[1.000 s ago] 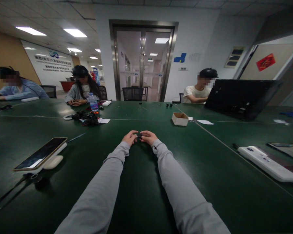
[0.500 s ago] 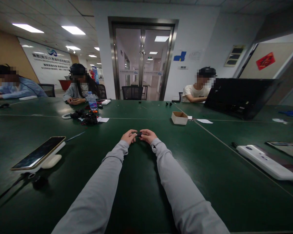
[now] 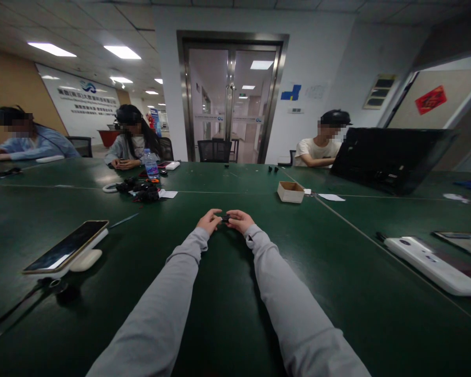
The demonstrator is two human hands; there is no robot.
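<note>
Big dark green tabletop [image 3: 227, 314] fills pretty much everything here. At about 2 o'clock from the hands sits a black open laptop [image 3: 388, 157], and at 4 o'clock a long white plastic device [image 3: 432, 264] lies flat. Over at 8 o'clock a glossy black smartphone [image 3: 65, 247] leans on a white stand. A small open cardboard box [image 3: 290, 191] sits at 1 o'clock. Dead centre, both grey-sleeved arms stretch out: left hand [image 3: 209, 222] and right hand [image 3: 239, 221] meet, fingers curled in and pinching a tiny black object [image 3: 225, 218] between the fingertips, low over the table. Too small to say what it is.
</note>
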